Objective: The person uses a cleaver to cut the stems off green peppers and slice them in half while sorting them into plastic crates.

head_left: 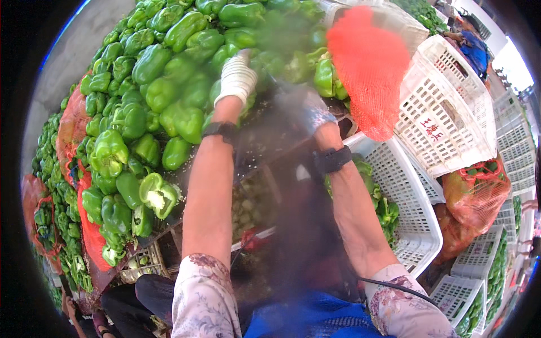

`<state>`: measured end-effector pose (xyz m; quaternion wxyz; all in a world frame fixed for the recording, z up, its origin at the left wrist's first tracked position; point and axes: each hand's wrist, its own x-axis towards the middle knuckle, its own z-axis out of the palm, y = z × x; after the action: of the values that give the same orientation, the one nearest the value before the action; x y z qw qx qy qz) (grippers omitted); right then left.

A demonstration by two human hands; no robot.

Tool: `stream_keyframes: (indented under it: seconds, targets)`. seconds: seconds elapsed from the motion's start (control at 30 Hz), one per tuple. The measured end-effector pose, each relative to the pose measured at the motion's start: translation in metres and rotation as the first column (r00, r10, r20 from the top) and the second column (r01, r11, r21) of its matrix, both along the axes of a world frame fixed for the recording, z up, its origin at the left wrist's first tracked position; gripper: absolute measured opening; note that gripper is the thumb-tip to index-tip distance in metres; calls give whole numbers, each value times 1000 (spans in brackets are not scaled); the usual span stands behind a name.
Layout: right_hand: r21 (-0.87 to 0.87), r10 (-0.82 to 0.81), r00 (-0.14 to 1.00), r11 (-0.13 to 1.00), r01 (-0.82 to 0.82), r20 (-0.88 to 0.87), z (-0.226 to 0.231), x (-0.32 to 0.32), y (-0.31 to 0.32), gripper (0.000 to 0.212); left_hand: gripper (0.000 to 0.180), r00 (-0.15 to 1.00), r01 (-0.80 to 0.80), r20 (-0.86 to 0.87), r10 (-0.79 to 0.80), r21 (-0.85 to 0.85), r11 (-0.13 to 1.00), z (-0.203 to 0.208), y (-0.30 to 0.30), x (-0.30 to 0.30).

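Note:
A large heap of green bell peppers point(186, 84) fills the upper left and middle. My left hand point(235, 80), in a white glove, reaches into the heap with peppers all around it. Its fingertips are mostly hidden against the peppers, so its grip does not show. To its right is my right hand point(313, 112), in a pale glove with a bluish patch, low at the heap's near edge. A smeared patch blurs its fingers and whatever they touch. A cut pepper point(159, 195) with its pale inside showing lies at the heap's near left edge.
A red mesh bag point(369, 70) hangs just right of my right hand. Beside my right forearm stands a white plastic crate point(414, 205) with peppers in it. More white crates point(445, 107) and a filled mesh bag point(476, 188) are farther right. Another person point(473, 48) is at the far right.

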<state>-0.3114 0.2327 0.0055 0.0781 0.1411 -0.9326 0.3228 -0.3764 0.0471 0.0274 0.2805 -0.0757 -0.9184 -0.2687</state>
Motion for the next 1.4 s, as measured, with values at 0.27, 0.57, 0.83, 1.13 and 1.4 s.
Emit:
stream_keyframes:
  seconds: [0.27, 0.57, 0.83, 1.13, 1.4]
  targets:
    - [67, 8, 1000, 998, -9, 5, 40, 26, 18, 38, 40, 989, 97, 84, -124, 275, 957, 4, -28, 24]
    - [-398, -230, 966, 880, 258, 117, 53, 92, 35, 42, 37, 978, -190, 61, 198, -122, 974, -4, -54, 67]
    - [-377, -36, 976, 925, -49, -215, 61, 108, 14, 35, 39, 980, 68, 144, -137, 407, 911, -20, -22, 64]
    - [-300, -5, 965, 951, -76, -261, 53, 130, 23, 45, 21, 994, -105, 11, 106, 302, 948, -31, -4, 79]
    - [-249, 28, 985, 966, -71, -173, 66, 127, 13, 37, 18, 996, -66, -42, 84, 324, 944, -35, -13, 79]
